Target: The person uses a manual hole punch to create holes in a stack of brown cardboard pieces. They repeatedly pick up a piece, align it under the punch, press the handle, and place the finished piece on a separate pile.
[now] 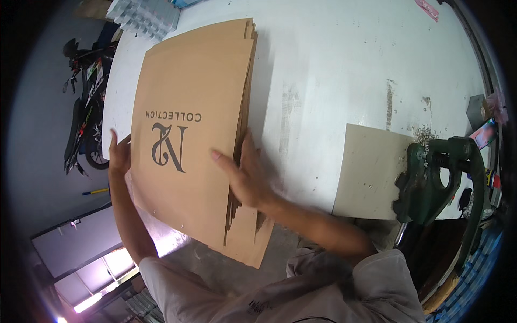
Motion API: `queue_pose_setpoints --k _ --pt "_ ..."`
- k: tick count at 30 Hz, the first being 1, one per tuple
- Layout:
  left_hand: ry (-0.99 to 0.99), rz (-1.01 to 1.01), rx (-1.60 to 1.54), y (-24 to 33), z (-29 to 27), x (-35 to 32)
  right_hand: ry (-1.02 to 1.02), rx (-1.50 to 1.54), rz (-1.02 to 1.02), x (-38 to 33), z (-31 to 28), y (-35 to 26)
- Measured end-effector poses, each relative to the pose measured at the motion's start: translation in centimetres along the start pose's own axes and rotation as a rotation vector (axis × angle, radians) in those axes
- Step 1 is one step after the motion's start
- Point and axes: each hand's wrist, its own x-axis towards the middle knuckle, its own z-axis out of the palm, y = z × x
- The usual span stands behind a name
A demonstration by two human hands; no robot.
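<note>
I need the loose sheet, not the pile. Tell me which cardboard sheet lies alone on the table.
The small plain grey sheet beside the green press; the printed brown sheets lie stacked under both hands.

Layout: cardboard stack on worktop, press at right.

The stack of cardboard sheets (188, 124) lies on the left part of the worktop (334, 70), its near end overhanging the edge. The left hand (119, 156) is at the stack's left edge, the right hand (245, 175) on its right edge. A single board (369, 172) lies right of the stack, beside the press (439, 177). A motorcycle (86, 107) stands left of the worktop.
</note>
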Motion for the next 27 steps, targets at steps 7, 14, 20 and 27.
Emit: queue_pose_setpoints --k 7,14,20,27 --pt "0.999 0.732 -0.055 -11.0 0.0 -13.8 0.178 -0.222 -0.113 20.1 -13.0 -6.2" --pt "0.555 0.523 -0.887 -21.8 22.1 -18.9 -0.257 -0.476 -0.039 30.8 -12.7 -11.1" --pt "0.521 0.481 -0.880 -18.4 27.0 -15.5 -0.570 -0.465 0.099 33.0 -12.9 -12.2" --pt "0.506 0.443 -0.777 -17.6 26.0 -14.4 -0.516 -0.343 0.188 36.0 -13.7 -11.8"
